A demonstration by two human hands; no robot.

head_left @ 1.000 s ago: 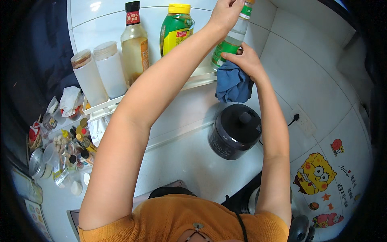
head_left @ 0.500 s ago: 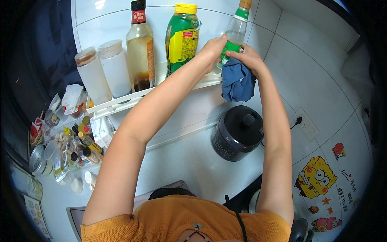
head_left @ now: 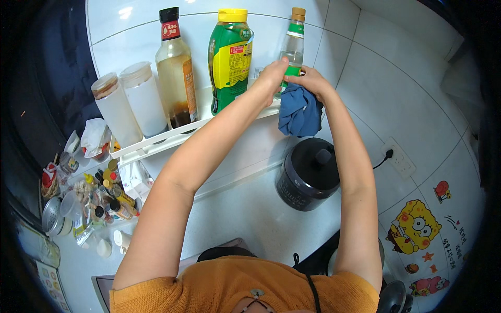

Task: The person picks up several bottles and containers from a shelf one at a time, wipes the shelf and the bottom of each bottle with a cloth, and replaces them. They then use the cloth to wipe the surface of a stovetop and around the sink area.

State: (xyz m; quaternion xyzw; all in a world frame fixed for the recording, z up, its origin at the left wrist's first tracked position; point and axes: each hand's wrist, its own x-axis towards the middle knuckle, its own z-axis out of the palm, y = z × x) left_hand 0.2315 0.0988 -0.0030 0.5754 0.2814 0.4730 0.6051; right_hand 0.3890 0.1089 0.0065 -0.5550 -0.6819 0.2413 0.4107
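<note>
From my remote seat I read the white wall shelf (head_left: pixel 156 142) from its left end: two white lidded plastic canisters (head_left: pixel 130 104), a tall clear glass bottle of brown sauce with a black cap (head_left: pixel 177 78), a fat green squeeze bottle with a yellow cap (head_left: pixel 229 57), then the slim clear bottle with a green label and tan cap (head_left: pixel 292 44). That slim bottle stands upright, long axis vertical, at the shelf's right end, straight ahead of both outstretched arms. My left hand (head_left: pixel 271 78) is wrapped closed around its lower body from the left. My right hand (head_left: pixel 310 81) sits against it from the right, pinching a crumpled blue cloth (head_left: pixel 300 112) that hangs below the shelf edge, above the round black cooker (head_left: pixel 308 175) on the tabletop (head_left: pixel 245 219).
</note>
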